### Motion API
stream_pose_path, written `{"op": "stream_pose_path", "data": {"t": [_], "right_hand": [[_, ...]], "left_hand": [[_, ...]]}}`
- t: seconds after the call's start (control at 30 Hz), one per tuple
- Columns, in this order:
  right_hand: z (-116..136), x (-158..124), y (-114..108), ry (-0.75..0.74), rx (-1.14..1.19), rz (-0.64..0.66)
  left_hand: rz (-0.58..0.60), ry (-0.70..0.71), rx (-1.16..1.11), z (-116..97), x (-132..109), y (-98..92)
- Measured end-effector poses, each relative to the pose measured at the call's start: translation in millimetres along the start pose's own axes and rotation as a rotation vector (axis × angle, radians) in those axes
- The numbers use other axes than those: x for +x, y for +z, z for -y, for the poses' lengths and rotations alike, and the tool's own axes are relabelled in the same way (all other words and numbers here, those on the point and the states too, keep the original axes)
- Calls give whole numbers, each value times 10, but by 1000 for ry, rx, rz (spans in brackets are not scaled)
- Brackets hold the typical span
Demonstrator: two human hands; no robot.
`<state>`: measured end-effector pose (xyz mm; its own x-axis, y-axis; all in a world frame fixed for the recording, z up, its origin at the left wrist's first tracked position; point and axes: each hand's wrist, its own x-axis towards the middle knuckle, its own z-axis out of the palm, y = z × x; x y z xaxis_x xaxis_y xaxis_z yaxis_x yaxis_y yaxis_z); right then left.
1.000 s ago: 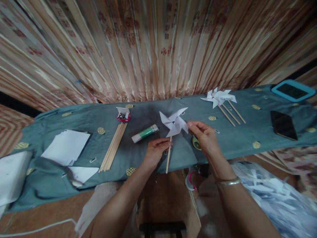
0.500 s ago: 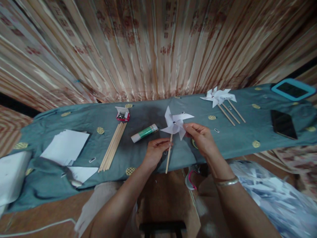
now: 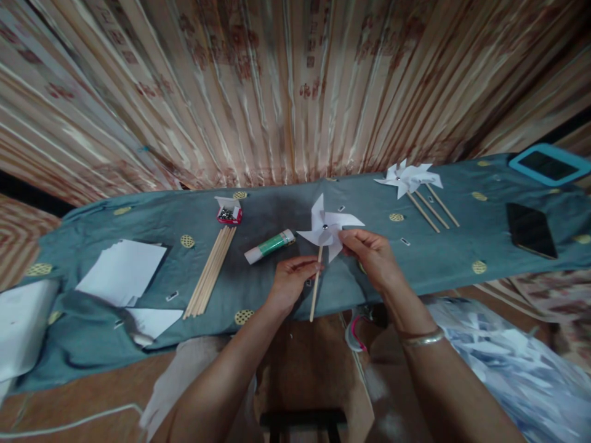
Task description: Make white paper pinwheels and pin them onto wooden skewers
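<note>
A white paper pinwheel [image 3: 325, 229] with a dark pin at its centre is held upright over the table's front half. My left hand [image 3: 295, 278] pinches its wooden stick below the blades. With thumb and fingers closed, my right hand [image 3: 369, 253] grips the edge of a blade on the right side. Left of the pinwheel lies a green and white glue stick [image 3: 270, 246]. Farther left are a bundle of wooden sticks [image 3: 210, 272] and a small red box of metal pins [image 3: 229, 211]. Several finished pinwheels [image 3: 409, 178] lie at the back right.
A patterned grey-green cloth [image 3: 443, 246] covers the table. White paper sheets [image 3: 122, 271] and a white device [image 3: 25, 326] are at left. A phone [image 3: 530, 231] and a blue-framed tablet [image 3: 549, 165] lie at right. A clear bag [image 3: 517, 363] stands below; a curtain [image 3: 295, 86] hangs behind.
The pinwheel's blades have turned slightly, and my right hand has shifted a little left with the blade. My left hand stays on the stick.
</note>
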<state>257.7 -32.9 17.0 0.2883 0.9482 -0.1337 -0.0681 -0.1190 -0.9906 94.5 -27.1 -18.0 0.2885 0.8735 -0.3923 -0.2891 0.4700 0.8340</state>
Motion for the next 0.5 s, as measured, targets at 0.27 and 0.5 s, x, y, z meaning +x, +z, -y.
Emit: {"op": "stream_pose_path", "data": {"t": [0.27,0.5], "right_hand": [[-1,-10,14,21,20,18],[-14,-11,17,42,28,16]], "left_hand": [[10,12,16,-3,-5,-3],[16,38,35,8,3,-16]]}}
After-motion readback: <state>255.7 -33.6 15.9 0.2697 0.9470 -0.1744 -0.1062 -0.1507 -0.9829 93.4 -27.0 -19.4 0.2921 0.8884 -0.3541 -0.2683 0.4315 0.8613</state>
